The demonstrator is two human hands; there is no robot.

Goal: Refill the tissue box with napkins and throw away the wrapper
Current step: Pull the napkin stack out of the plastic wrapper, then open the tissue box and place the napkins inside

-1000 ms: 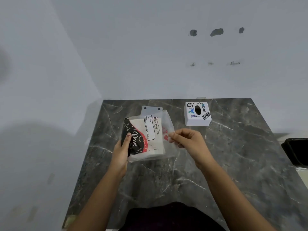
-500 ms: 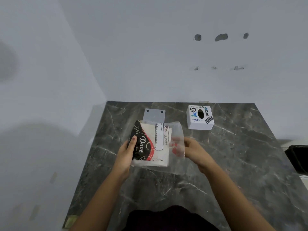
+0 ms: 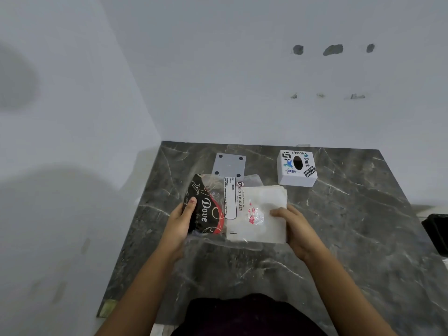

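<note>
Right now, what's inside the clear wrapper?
The wrapper still holds part of the white napkin stack; its right end sticks out. Napkins behind the black printed end are covered.

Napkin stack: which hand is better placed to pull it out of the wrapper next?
Right. The right hand already grips the exposed end of the napkin stack, on the side of the tissue box. The left hand is occupied pinning the wrapper by its printed end.
</note>
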